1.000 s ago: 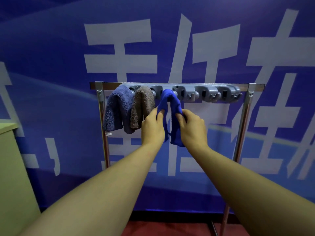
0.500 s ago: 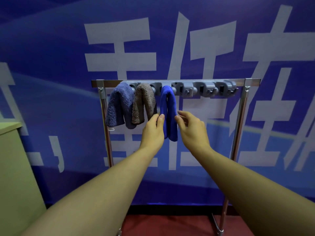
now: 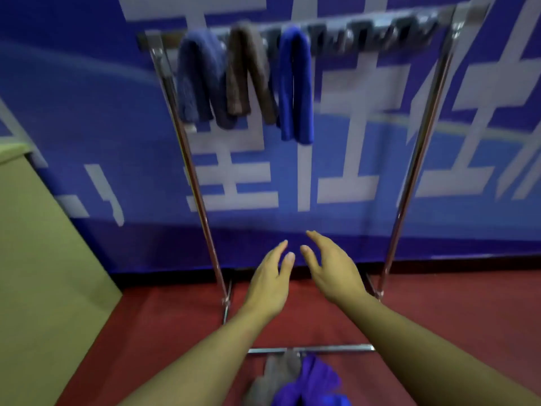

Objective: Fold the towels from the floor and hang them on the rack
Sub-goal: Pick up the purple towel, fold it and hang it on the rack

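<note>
Head view, tipped lower than a second ago, now takes in the floor: at six o'clock, nearest the person, a grey towel (image 3: 281,373) and a violet-blue towel (image 3: 314,382) lie crumpled together on the red carpet (image 3: 453,317), just this side of the rack's base bar (image 3: 310,349). Above them, both arms reach forward; the left hand (image 3: 270,284) and right hand (image 3: 333,271) have let go of the bright blue towel (image 3: 295,83) and dropped well below it, fingers straight and apart, holding nothing. Farther off, at twelve o'clock, that towel hangs folded over the rack (image 3: 409,159) beside a brown towel (image 3: 248,74) and a dark blue towel (image 3: 199,80), with free hooks toward one o'clock. Three are hung, so the floor pile looks like the next job.
</note>
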Demonstrator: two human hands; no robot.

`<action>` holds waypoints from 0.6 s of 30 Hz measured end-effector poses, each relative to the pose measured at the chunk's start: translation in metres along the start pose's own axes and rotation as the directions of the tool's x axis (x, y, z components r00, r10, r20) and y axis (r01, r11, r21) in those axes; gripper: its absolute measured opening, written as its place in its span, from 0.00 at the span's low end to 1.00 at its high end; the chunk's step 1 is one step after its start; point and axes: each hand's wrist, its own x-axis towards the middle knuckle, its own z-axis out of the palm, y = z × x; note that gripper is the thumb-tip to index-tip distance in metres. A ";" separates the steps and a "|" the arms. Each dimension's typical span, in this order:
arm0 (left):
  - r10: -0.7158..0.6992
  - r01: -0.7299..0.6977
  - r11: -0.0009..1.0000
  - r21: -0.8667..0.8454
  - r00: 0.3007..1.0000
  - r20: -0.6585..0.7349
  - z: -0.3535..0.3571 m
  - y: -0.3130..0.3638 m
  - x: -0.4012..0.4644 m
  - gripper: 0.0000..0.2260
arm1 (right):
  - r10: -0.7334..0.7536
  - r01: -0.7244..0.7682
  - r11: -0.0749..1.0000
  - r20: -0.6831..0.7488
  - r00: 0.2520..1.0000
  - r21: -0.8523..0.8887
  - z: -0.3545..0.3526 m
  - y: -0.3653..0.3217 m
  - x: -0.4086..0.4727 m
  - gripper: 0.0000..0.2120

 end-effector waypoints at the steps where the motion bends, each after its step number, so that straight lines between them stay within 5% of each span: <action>1: -0.025 0.024 0.999 0.039 1.000 0.017 0.009 -0.022 -0.013 0.22 | 0.017 -0.016 1.000 0.049 0.999 -0.026 0.018 0.012 -0.014 0.26; 11: -0.371 0.241 0.852 0.465 0.904 0.212 0.079 -0.222 -0.130 0.27 | 0.239 -0.040 0.922 0.484 0.842 -0.385 0.165 0.144 -0.165 0.46; 18: -0.532 0.277 0.762 0.585 0.782 0.324 0.110 -0.310 -0.173 0.28 | 0.424 -0.102 0.858 0.582 0.694 -0.504 0.226 0.208 -0.217 0.40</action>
